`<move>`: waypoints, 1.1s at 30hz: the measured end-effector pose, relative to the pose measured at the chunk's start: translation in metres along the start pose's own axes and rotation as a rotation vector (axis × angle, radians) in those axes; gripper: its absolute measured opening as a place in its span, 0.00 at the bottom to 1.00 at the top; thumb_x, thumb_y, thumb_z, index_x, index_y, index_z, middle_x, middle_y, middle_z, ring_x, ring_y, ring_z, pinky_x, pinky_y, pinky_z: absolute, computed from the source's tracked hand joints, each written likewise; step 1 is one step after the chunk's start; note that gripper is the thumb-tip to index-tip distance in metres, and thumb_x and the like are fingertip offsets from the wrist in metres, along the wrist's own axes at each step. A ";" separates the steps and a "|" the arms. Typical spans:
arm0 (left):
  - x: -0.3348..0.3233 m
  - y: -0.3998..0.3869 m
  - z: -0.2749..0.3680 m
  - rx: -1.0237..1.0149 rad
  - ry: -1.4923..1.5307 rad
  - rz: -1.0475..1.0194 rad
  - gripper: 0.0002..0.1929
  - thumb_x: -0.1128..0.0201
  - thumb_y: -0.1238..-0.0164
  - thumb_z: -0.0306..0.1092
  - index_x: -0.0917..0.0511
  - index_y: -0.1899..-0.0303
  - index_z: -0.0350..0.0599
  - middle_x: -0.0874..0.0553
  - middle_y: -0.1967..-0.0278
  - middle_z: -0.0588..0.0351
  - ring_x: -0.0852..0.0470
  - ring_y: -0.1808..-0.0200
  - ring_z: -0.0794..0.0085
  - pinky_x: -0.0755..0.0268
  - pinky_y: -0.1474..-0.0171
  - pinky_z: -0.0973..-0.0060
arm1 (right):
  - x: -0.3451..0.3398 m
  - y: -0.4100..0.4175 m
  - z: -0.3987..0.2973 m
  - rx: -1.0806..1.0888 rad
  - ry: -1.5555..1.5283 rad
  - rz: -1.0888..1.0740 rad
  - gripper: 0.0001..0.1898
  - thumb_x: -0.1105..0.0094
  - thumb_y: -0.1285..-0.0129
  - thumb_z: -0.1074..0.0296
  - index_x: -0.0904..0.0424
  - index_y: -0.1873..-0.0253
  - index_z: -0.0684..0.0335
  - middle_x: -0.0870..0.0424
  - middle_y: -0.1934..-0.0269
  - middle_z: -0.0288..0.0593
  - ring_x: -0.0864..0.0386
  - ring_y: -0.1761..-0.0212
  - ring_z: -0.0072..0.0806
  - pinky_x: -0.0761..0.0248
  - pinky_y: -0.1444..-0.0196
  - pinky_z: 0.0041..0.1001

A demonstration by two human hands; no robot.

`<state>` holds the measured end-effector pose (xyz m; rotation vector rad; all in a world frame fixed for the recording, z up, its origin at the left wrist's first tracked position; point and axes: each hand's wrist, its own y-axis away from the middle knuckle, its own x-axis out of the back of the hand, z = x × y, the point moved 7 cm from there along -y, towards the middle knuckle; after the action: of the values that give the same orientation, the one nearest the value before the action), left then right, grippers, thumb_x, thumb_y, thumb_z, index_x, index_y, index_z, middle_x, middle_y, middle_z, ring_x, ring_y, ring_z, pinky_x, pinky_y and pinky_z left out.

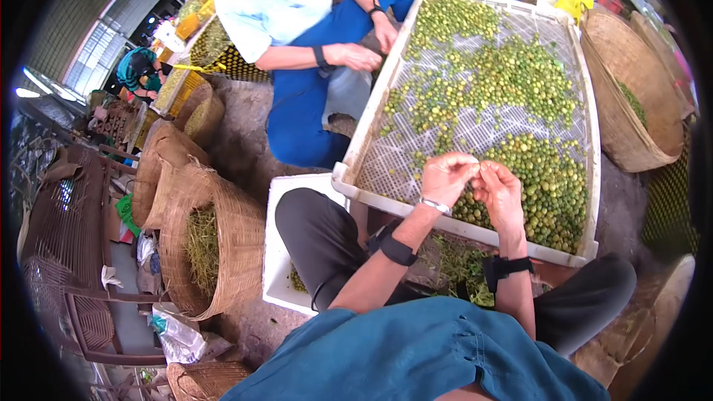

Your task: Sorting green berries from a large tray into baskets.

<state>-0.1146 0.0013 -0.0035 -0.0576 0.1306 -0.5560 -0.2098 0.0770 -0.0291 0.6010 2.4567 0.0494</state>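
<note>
My left hand [448,178], with a pale metal bracelet on its wrist, hovers over the near side of a white plastic mesh tray [384,147]. Its fingertips meet those of my right hand [500,192]. Both hands are pinched together, and whatever may be between the fingertips is too small to make out. Beneath and beside them lies a dense heap of small round green-yellow fruits [540,195]. More fruits [490,75] are spread loosely over the tray's middle and far end. Dark bands circle both my forearms.
Across the tray's left side sits a person [312,39], hands at its edge. A white foam box [273,267] stands by my left knee. Green stems [462,267] lie below the tray's near rim. Wicker baskets stand left [239,234] and right [629,83]. Another person [139,72] bends farther back.
</note>
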 end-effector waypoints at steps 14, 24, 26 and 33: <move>0.009 -0.011 -0.012 -0.011 0.047 -0.029 0.02 0.37 0.44 0.23 0.20 0.68 0.40 0.18 0.72 0.61 0.23 0.74 0.83 0.28 0.74 0.85 | -0.006 -0.003 -0.001 0.025 -0.001 0.019 0.05 0.39 0.44 0.73 0.22 0.63 0.63 0.21 0.73 0.33 0.26 0.76 0.15 0.29 0.74 0.15; 0.006 0.016 0.056 0.168 -0.129 -0.696 0.04 0.44 0.45 0.24 0.21 0.71 0.36 0.20 0.73 0.55 0.24 0.75 0.76 0.31 0.71 0.79 | 0.037 0.001 -0.064 0.202 0.177 0.220 0.07 0.55 0.42 0.67 0.27 0.67 0.62 0.30 0.78 0.32 0.38 0.81 0.14 0.46 0.80 0.16; -0.019 0.040 0.058 0.197 -0.357 -0.974 0.05 0.40 0.46 0.27 0.20 0.70 0.36 0.19 0.74 0.57 0.23 0.74 0.77 0.31 0.71 0.78 | 0.056 0.000 -0.066 0.151 -0.141 0.250 0.08 0.56 0.40 0.64 0.31 0.70 0.60 0.33 0.79 0.31 0.40 0.81 0.15 0.50 0.82 0.16; 0.022 -0.004 0.014 0.060 -1.022 -0.380 0.08 0.34 0.51 0.33 0.18 0.72 0.39 0.17 0.77 0.53 0.19 0.76 0.74 0.28 0.69 0.78 | 0.050 -0.003 -0.050 0.057 -0.067 0.283 0.06 0.52 0.40 0.68 0.28 0.65 0.64 0.27 0.74 0.35 0.33 0.79 0.16 0.46 0.82 0.15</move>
<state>-0.0959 -0.0134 0.0085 -0.3043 -0.9083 -0.8480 -0.2752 0.1006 -0.0167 0.9567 2.2982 0.0706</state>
